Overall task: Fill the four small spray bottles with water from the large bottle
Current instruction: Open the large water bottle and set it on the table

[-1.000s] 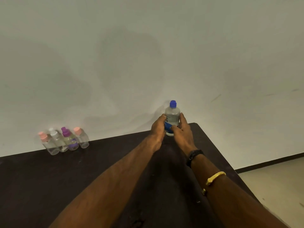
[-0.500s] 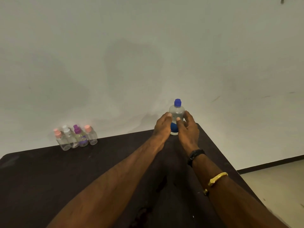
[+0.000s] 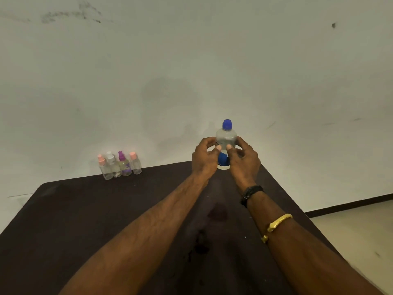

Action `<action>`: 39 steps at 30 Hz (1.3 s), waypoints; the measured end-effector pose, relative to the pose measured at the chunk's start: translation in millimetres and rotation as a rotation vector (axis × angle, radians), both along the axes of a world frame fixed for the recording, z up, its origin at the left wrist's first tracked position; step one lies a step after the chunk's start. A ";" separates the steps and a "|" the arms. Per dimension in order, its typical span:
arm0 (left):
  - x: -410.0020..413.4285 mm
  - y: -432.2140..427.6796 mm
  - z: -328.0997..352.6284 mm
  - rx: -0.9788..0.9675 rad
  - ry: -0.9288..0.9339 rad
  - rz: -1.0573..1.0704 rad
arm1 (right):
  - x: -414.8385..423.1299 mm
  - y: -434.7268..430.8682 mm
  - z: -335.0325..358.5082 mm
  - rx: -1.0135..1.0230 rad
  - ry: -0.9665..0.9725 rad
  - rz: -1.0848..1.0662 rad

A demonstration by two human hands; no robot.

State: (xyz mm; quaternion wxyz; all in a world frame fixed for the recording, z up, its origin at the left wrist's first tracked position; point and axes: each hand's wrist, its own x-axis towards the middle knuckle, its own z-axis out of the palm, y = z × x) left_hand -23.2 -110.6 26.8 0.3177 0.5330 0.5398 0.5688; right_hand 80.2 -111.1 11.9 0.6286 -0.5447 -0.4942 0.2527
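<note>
Bare forearms, sleeveless in view; black band (image 3: 252,193) and gold bangle (image 3: 278,222) on the right wrist.

Large bottle (image 3: 226,138): upright at the far edge of the dark table (image 3: 85,220), blue cap (image 3: 227,124) fitted. Left hand (image 3: 205,159) grips it from 9 o'clock and right hand (image 3: 244,161) from 3 o'clock, thumbs on the near face. Four small spray bottles (image 3: 119,166): capped, clustered at 9 o'clock of the large bottle, well apart from it. Right forearm: black band (image 3: 252,193), gold bangle (image 3: 278,222).
</note>
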 end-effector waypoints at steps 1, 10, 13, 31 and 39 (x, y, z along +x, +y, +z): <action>-1.0 -8.2 1.2 0.007 0.004 0.016 | -1.6 -8.1 0.7 0.003 -0.001 0.003; -11.8 -72.0 -1.9 0.008 0.004 0.114 | -16.8 -76.3 0.4 0.004 0.013 0.012; -16.5 -88.9 -7.2 -0.014 -0.013 0.117 | -20.4 -91.7 -5.6 -0.013 -0.006 0.018; -14.6 -138.3 -51.8 -0.163 -0.111 0.130 | -22.2 -140.1 -54.4 -0.128 -0.058 0.049; -14.3 -144.9 -63.1 -0.190 -0.119 0.120 | -17.7 -142.8 -66.9 -0.145 -0.107 0.057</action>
